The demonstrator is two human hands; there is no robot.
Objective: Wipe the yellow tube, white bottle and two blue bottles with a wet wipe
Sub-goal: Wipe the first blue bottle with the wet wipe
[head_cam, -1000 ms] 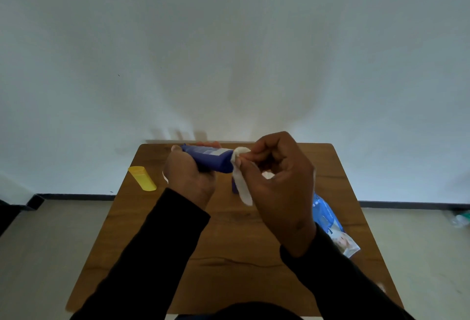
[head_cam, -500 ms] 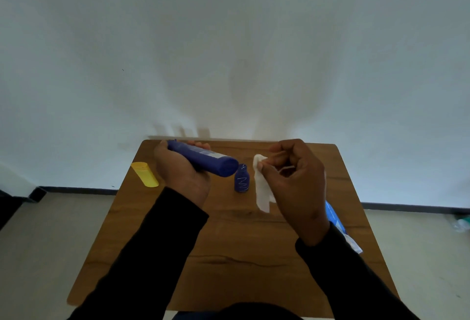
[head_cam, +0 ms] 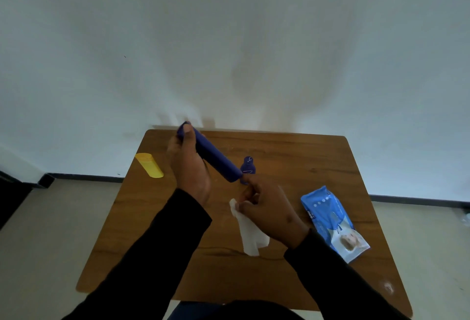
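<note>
My left hand (head_cam: pixel 188 167) grips a long blue bottle (head_cam: pixel 216 159), held tilted above the wooden table (head_cam: pixel 305 162) with its low end pointing right. My right hand (head_cam: pixel 269 207) pinches a white wet wipe (head_cam: pixel 250 233), which hangs down below the bottle, apart from it. A small blue bottle (head_cam: pixel 248 167) stands upright just behind the long bottle's low end. The yellow tube (head_cam: pixel 149 165) lies at the table's far left edge. No white bottle shows in this view.
A blue pack of wet wipes (head_cam: pixel 333 223) lies on the table's right side. The table's far edge meets a white wall (head_cam: pixel 229 39). Pale floor surrounds the table on both sides.
My right hand pulled the wipe off the bottle's end and dropped down toward me. My left hand turned the long blue bottle, and the small blue bottle and the wipes pack came into view.
</note>
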